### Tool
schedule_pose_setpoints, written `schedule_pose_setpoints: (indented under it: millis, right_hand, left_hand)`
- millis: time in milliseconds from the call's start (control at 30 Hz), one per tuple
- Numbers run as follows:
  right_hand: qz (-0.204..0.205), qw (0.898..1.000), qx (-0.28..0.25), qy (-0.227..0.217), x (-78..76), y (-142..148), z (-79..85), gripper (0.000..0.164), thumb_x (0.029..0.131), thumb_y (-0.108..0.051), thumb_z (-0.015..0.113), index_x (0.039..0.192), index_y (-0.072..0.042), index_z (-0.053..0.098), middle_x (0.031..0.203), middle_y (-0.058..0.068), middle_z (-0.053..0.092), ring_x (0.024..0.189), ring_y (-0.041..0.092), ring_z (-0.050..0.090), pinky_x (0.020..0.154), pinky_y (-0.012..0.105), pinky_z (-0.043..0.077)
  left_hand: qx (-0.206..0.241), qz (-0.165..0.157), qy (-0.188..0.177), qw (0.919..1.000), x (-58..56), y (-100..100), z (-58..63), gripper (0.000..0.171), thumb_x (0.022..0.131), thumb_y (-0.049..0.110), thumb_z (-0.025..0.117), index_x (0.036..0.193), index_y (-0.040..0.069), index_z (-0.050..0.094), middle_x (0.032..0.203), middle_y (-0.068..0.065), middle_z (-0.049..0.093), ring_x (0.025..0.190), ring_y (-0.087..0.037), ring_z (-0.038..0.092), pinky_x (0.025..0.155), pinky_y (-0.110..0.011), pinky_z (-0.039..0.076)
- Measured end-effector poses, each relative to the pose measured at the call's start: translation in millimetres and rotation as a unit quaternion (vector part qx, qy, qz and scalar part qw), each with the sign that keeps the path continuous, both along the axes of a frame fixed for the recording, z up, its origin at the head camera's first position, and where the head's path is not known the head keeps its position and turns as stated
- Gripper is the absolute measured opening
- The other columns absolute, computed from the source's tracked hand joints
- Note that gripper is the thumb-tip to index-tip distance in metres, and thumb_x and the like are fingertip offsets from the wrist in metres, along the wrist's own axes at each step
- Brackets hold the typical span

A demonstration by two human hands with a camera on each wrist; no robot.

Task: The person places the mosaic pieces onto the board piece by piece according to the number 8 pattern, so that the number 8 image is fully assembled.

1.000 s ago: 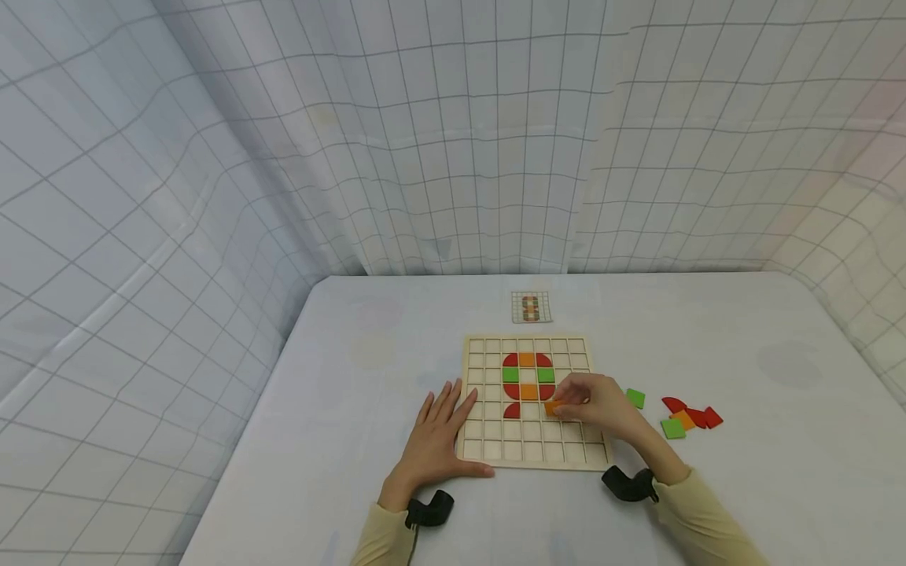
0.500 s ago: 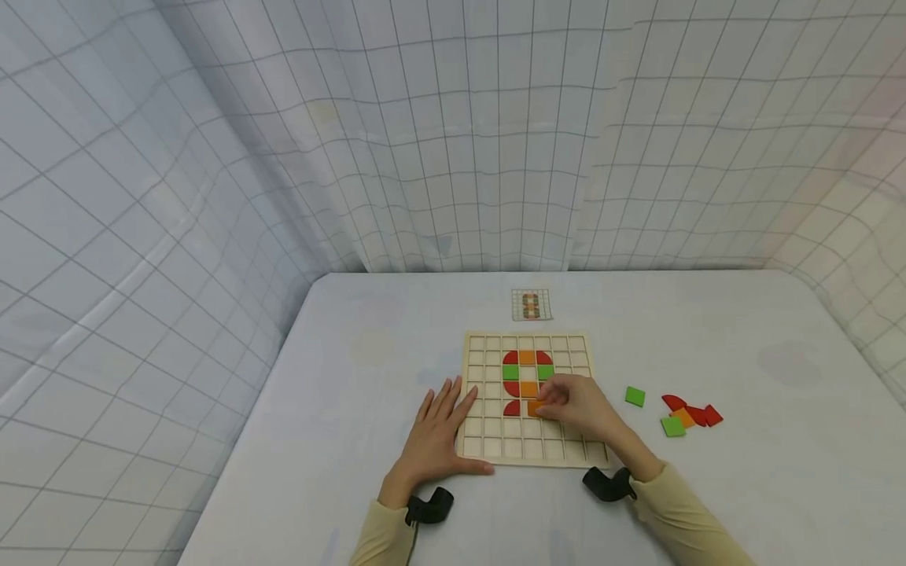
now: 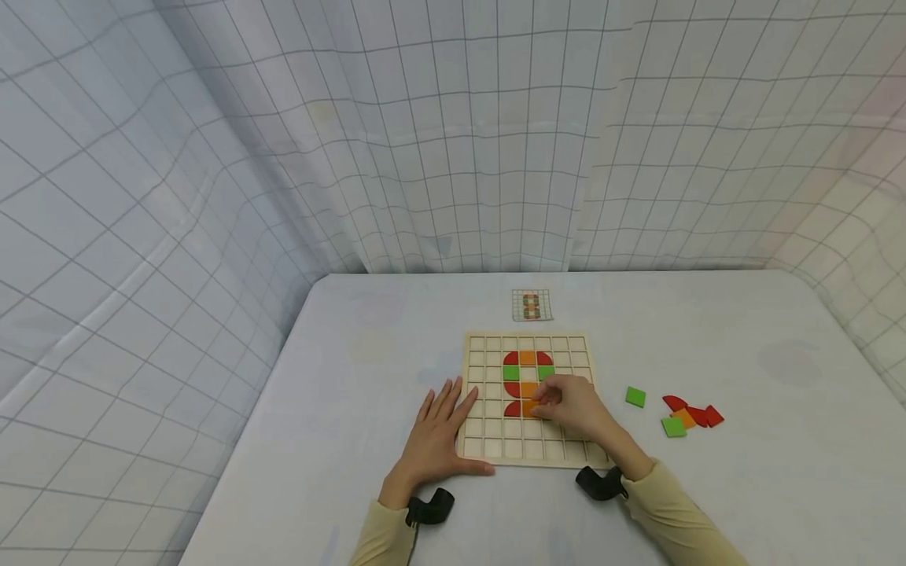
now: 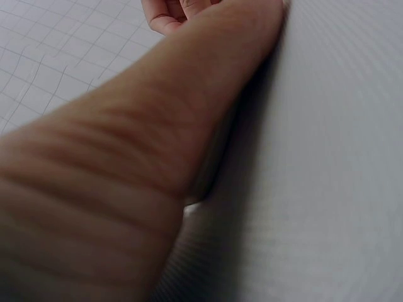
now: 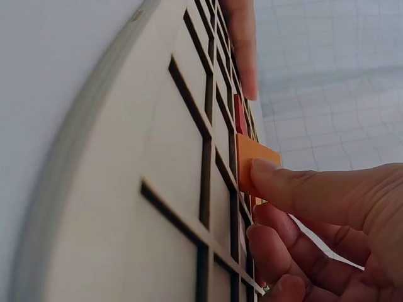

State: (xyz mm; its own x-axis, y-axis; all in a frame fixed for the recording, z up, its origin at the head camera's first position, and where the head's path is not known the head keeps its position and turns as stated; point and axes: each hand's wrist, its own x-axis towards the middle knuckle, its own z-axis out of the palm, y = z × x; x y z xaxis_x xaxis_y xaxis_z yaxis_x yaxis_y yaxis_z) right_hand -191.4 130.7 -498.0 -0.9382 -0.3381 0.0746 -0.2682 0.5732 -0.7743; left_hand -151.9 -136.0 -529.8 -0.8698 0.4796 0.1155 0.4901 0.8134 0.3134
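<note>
My right hand (image 3: 576, 405) pinches an orange square tile (image 5: 252, 154) between thumb and fingers. The tile stands tilted at a cell of the wooden grid board (image 3: 495, 450), just right of a red quarter-round tile (image 3: 513, 409). Farther up the board, red, green (image 3: 511, 373) and orange (image 3: 527, 358) tiles form a ring; my right fingers hide its lower right corner. On the board's left edge rests my left hand (image 3: 435, 436), fingers straight and spread, thumb along the front edge. The left wrist view shows mostly the underside of that hand.
Behind the board lies a small printed pattern card (image 3: 532, 305). To the right on the white table (image 3: 340, 409) are a lone green tile (image 3: 635, 397) and a loose cluster of red (image 3: 713, 415), orange and green tiles. Grid-patterned curtains (image 3: 467, 157) surround the table.
My right hand has moved left across the board with the orange tile, bringing it up beside the lower red tile. My left hand has stayed in place.
</note>
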Motion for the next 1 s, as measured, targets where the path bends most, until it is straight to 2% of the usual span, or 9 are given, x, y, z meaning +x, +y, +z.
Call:
schedule_pose_setpoints:
  millis: [167,367,600,733,867,1000]
  right_hand:
    - [-0.01,1.0,0.02,0.009,0.5,-1.3,0.0,0.011,0.074,-0.011,0.081,0.079,-0.011,0.071,0.073,-0.008,0.061,0.065,0.008,0.054,0.059,0.026,0.047]
    - [-0.034,0.996,0.085,0.02,3.1,-4.8,3.6,0.008,0.075,-0.017,0.081,0.08,-0.014,0.077,0.077,-0.008,0.064,0.069,0.008,0.055,0.061,0.029,0.047]
    - [-0.036,0.988,0.14,0.054,9.4,-9.1,10.6,0.004,0.076,-0.02,0.08,0.075,-0.018,0.076,0.072,-0.011,0.062,0.061,0.006,0.048,0.053,0.027,0.041]
    - [-0.026,0.989,0.133,0.061,9.5,-6.5,8.9,0.004,0.077,-0.02,0.08,0.076,-0.018,0.076,0.069,-0.014,0.058,0.06,0.005,0.046,0.053,0.026,0.04]
    - [-0.01,0.993,0.101,0.06,9.9,8.3,5.9,0.005,0.08,-0.021,0.078,0.083,-0.017,0.077,0.072,-0.014,0.058,0.064,0.005,0.049,0.056,0.026,0.042]
    - [-0.027,0.995,0.07,0.068,6.0,32.2,3.9,0.008,0.083,-0.02,0.075,0.089,-0.014,0.076,0.074,-0.012,0.059,0.063,0.008,0.05,0.054,0.026,0.042]
  left_hand:
    - [0.01,0.0,-0.001,1.0,0.3,-0.3,0.4,0.118,0.062,0.073,0.07,0.153,0.017,0.02,0.157,-0.01,0.011,0.143,-0.024,0.004,0.113,-0.044,0.002]
    - [0.007,0.0,-0.003,1.0,0.0,-0.1,-0.2,0.119,0.062,0.074,0.07,0.153,0.017,0.019,0.157,-0.01,0.01,0.144,-0.023,0.004,0.114,-0.043,0.001]
    - [0.007,0.0,0.002,1.0,0.0,0.1,-0.9,0.119,0.062,0.074,0.069,0.153,0.018,0.019,0.157,-0.01,0.01,0.144,-0.023,0.004,0.114,-0.043,0.001]
    - [0.006,0.003,0.002,1.0,-0.1,-0.1,-0.9,0.119,0.061,0.074,0.07,0.153,0.018,0.019,0.157,-0.01,0.01,0.144,-0.023,0.004,0.114,-0.042,0.001]
    - [0.007,0.002,-0.007,0.9999,0.0,0.4,0.0,0.119,0.062,0.073,0.07,0.153,0.018,0.019,0.158,-0.009,0.009,0.144,-0.023,0.003,0.113,-0.043,0.0]
    - [0.01,0.002,-0.013,0.9999,0.1,0.3,1.4,0.119,0.062,0.072,0.071,0.154,0.018,0.018,0.158,-0.01,0.009,0.144,-0.023,0.003,0.113,-0.043,0.0]
